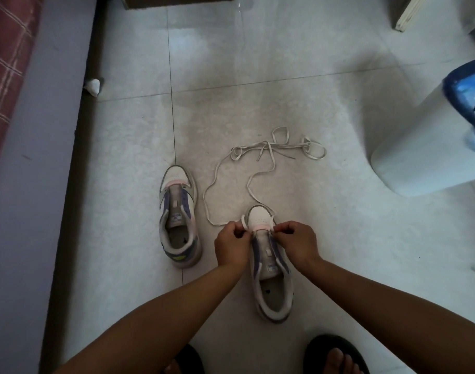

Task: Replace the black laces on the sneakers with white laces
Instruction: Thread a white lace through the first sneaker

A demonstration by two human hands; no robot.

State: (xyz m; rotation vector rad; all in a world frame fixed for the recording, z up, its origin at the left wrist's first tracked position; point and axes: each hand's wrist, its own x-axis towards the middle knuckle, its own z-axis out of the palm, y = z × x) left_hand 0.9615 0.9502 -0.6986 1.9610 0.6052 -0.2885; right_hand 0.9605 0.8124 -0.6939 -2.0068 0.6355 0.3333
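Two white and purple sneakers stand on the tiled floor, toes pointing away from me. The left sneaker [179, 217] has no lace in it. The right sneaker [270, 263] lies under my hands. My left hand [232, 245] pinches a white lace at the lowest eyelet on the shoe's left side. My right hand [295, 241] pinches the lace at the eyelet opposite. From the shoe the white lace [212, 190] runs out in loops across the floor. Beyond it lies a tangle of white lace [281, 148]. No black lace is in view.
A white bin [420, 157] with a blue liner stands at the right. A bed edge [39, 130] with a checked cover runs along the left. A crumpled white scrap [93, 86] lies by it. My feet in black sandals [336, 354] are at the bottom.
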